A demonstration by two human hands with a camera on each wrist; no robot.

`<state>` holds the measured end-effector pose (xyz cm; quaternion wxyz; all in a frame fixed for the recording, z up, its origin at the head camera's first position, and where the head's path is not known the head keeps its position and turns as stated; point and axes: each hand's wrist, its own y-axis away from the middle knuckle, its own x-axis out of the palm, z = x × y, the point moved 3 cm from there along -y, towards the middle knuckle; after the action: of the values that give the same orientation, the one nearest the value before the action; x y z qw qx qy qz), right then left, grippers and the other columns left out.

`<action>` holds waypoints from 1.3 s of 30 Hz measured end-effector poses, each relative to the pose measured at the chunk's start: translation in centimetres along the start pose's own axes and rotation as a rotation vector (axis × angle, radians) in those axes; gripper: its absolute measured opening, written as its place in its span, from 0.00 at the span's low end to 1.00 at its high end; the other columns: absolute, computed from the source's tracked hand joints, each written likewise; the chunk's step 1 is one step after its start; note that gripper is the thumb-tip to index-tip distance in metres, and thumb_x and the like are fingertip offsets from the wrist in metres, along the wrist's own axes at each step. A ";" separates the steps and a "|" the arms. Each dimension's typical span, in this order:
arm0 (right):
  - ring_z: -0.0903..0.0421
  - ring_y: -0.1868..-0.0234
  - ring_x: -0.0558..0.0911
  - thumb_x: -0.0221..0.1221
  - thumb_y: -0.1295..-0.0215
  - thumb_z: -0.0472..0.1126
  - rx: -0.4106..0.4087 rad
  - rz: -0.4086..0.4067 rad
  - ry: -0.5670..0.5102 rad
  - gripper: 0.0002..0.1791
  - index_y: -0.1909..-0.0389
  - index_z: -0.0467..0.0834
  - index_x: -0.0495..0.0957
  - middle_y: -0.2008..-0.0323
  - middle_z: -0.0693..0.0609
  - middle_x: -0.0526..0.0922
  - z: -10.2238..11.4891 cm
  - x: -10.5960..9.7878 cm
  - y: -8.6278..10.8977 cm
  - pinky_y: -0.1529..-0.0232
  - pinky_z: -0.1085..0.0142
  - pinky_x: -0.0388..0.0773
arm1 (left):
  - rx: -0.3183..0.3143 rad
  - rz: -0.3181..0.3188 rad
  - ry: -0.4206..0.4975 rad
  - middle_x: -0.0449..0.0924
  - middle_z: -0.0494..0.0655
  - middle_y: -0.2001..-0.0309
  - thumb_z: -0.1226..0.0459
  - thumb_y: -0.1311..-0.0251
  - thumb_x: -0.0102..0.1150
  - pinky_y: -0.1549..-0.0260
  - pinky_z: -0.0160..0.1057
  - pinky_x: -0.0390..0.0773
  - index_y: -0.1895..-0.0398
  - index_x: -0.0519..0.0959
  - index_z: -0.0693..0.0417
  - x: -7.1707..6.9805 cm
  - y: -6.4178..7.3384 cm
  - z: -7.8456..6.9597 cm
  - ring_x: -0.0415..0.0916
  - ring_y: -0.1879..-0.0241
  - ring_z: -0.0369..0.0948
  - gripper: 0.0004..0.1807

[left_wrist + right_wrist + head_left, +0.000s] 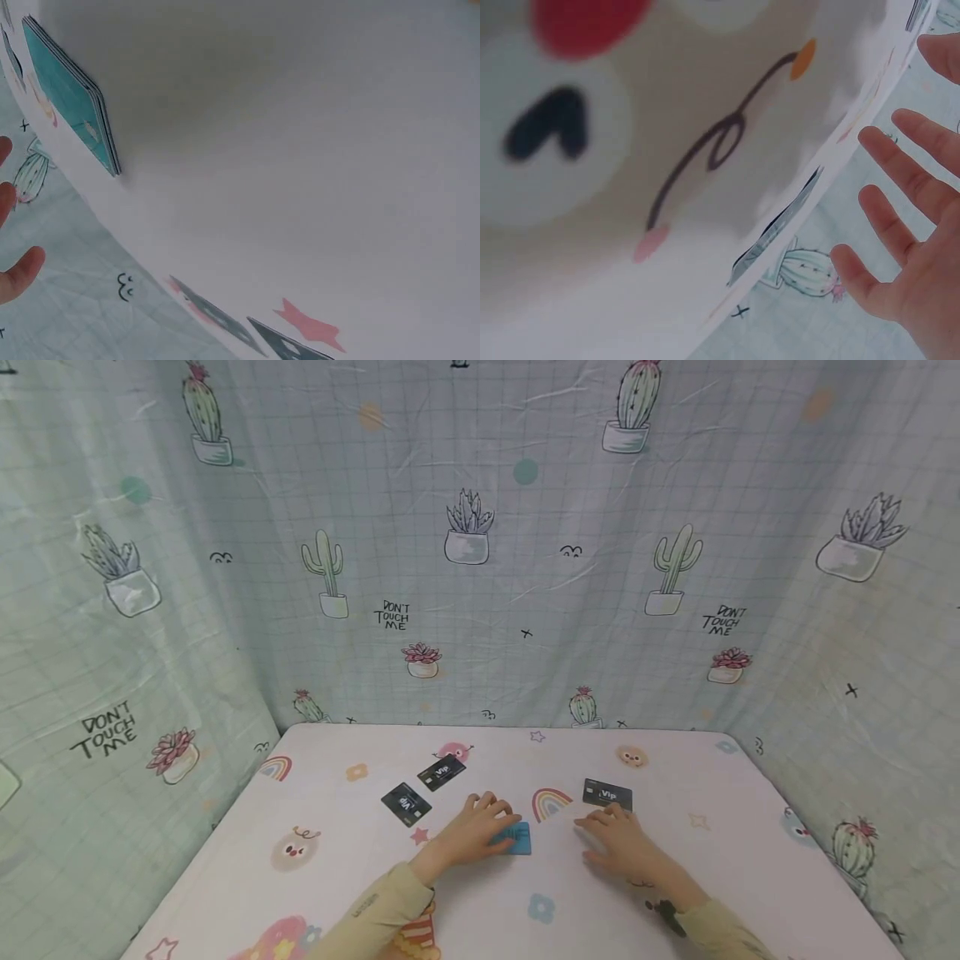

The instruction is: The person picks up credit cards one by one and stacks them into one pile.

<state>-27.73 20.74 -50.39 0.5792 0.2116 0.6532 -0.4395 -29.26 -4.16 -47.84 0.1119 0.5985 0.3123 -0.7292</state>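
Note:
A small stack of blue cards (521, 838) lies near the middle of the table, and the left wrist view shows its layered edges. My left hand (474, 828) hovers over its left side with fingers spread and bent, partly hiding it in the head view. In the left wrist view the fingertips (28, 270) stand apart from the stack (69, 94). On the right, my right hand (621, 843) holds nothing, its fingers loosely extended just in front of a black VIP card (607, 793). The right wrist view shows these fingers (885, 225) spread, with the black card (776, 229) beyond them.
Two more black VIP cards, one nearer (407, 804) and one farther (442, 772), lie left of my left hand. The white table (480, 918) has printed cartoon figures, rainbows and stars. A cactus-print curtain (495, 677) surrounds its back and sides.

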 end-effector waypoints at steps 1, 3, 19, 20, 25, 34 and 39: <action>0.56 0.59 0.67 0.63 0.53 0.51 0.011 0.000 0.001 0.24 0.53 0.49 0.75 0.60 0.55 0.77 -0.2 0.0 0.1 0.61 0.57 0.64 | 0.002 -0.002 0.001 0.74 0.40 0.55 0.52 0.43 0.52 0.55 0.45 0.66 0.50 0.74 0.44 -0.1 -0.1 -0.2 0.64 0.56 0.39 0.18; 0.57 0.58 0.66 0.63 0.53 0.51 0.030 0.006 0.005 0.24 0.52 0.50 0.75 0.60 0.56 0.77 -0.5 0.0 0.4 0.60 0.57 0.64 | 0.007 -0.006 0.006 0.74 0.40 0.55 0.53 0.43 0.52 0.55 0.45 0.65 0.50 0.75 0.44 -0.1 -0.5 -0.4 0.64 0.56 0.39 0.17; 0.52 0.55 0.69 0.62 0.51 0.50 0.157 0.046 -0.012 0.23 0.51 0.49 0.75 0.55 0.52 0.77 -2.3 -0.7 1.7 0.59 0.54 0.66 | 0.033 -0.031 -0.049 0.74 0.36 0.55 0.52 0.43 0.51 0.55 0.41 0.65 0.50 0.75 0.42 0.1 -4.3 -3.2 0.64 0.56 0.37 0.17; 0.52 0.55 0.69 0.62 0.51 0.50 0.161 0.046 -0.014 0.23 0.51 0.49 0.75 0.55 0.51 0.77 -2.4 -0.8 1.7 0.60 0.54 0.66 | 0.035 -0.039 -0.059 0.74 0.36 0.56 0.52 0.43 0.51 0.55 0.41 0.66 0.51 0.75 0.42 0.1 -4.5 -3.3 0.65 0.57 0.37 0.17; 0.52 0.55 0.69 0.61 0.50 0.51 0.207 0.054 -0.028 0.23 0.51 0.49 0.74 0.55 0.52 0.77 -3.1 -0.6 1.8 0.58 0.53 0.66 | 0.030 -0.049 -0.078 0.73 0.36 0.55 0.51 0.43 0.51 0.55 0.39 0.65 0.51 0.75 0.42 0.5 -5.5 -3.7 0.64 0.56 0.37 0.17; 0.49 0.53 0.69 0.60 0.48 0.50 0.294 0.044 -0.012 0.22 0.51 0.48 0.74 0.55 0.52 0.75 -3.8 -0.9 1.8 0.56 0.50 0.66 | 0.026 -0.127 -0.180 0.73 0.37 0.54 0.52 0.44 0.53 0.57 0.38 0.66 0.51 0.72 0.43 1.6 -7.4 -4.2 0.64 0.56 0.37 0.17; 0.48 0.55 0.69 0.61 0.48 0.48 0.293 -0.007 0.005 0.22 0.52 0.46 0.74 0.56 0.50 0.75 -4.0 -1.1 1.5 0.58 0.49 0.67 | 0.003 -0.134 -0.240 0.73 0.36 0.57 0.50 0.43 0.52 0.59 0.37 0.66 0.52 0.71 0.42 1.9 -8.6 -4.5 0.64 0.58 0.37 0.17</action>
<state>-28.54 25.06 -50.13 0.5390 0.2925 0.5841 -0.5317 -30.76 5.63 -47.29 0.0987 0.4849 0.3350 -0.8018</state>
